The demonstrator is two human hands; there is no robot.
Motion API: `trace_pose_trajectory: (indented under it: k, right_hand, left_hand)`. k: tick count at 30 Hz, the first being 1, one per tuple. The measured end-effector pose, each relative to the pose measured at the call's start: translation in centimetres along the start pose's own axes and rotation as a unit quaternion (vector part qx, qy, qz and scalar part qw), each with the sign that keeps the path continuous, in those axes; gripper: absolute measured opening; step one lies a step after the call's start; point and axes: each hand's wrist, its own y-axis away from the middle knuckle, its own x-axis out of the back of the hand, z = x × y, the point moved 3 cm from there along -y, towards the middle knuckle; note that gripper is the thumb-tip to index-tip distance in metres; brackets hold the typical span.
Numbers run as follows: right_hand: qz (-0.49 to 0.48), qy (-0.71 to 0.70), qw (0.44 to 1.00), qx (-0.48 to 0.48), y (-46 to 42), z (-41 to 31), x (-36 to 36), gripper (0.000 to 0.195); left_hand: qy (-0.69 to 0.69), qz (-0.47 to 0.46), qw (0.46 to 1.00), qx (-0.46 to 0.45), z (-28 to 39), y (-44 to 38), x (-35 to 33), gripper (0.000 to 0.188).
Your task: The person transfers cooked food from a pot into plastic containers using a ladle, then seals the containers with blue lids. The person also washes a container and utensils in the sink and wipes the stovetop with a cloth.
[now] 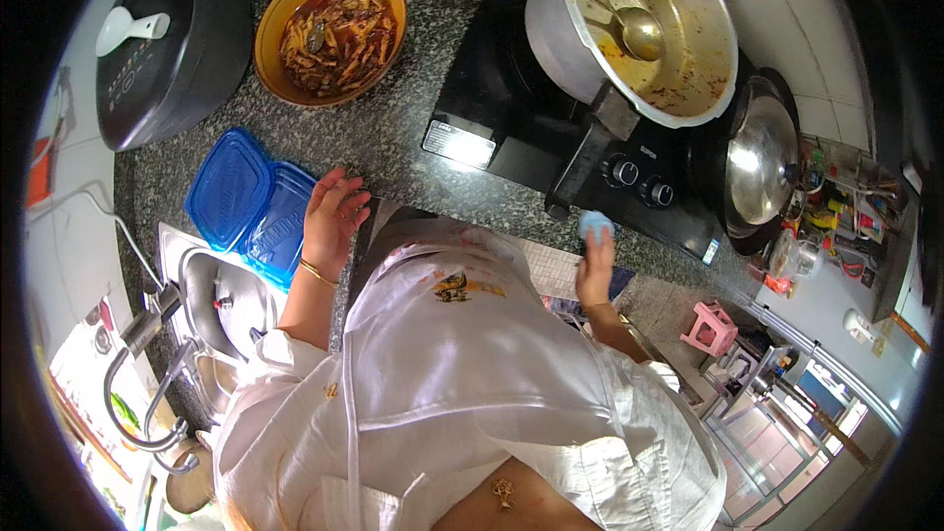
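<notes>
My left hand (335, 217) hovers with curled, parted fingers beside two blue plastic lids (230, 188) near the sink, holding nothing. In my right hand (596, 273) is a light blue cloth (596, 226), at the counter's front edge by the stove. A pressure cooker pot (553, 37) without its lid stands tilted in view on the black gas stove (509, 118), its handle (582, 162) pointing towards me. A metal ladle (640, 33) rests inside it, over oily residue. An orange-yellow bowl (269, 51) of strips of food in red sauce is on the granite counter.
A black appliance (199, 81) with a white rice paddle (129, 28) on top stands at the left. Below it are the steel sink (236, 295) and faucet (118, 376). A lidded wok (763, 155) sits on the stove's right side. A pink stool (709, 328) stands on the floor.
</notes>
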Motion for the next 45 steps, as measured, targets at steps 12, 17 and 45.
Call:
trace_pose_trajectory:
  k: [12,17,45]
  right_hand:
    - [-0.152,-0.232,0.936,0.217,-13.7,-26.2,-4.9,0.05]
    - [-0.294,-0.358,0.866,0.187,-13.3,-21.8,10.7,0.019]
    - [0.052,-0.372,0.916,0.142,-22.3,-8.5,21.5,0.011]
  left_hand:
    - [-0.11,0.123,0.975,-0.147,-0.7,0.0,0.2,0.038]
    - [-0.07,0.006,0.988,-0.138,-1.9,-2.0,-1.6,0.045]
    - [-0.154,0.079,0.928,-0.33,4.1,-2.2,-5.0,0.039]
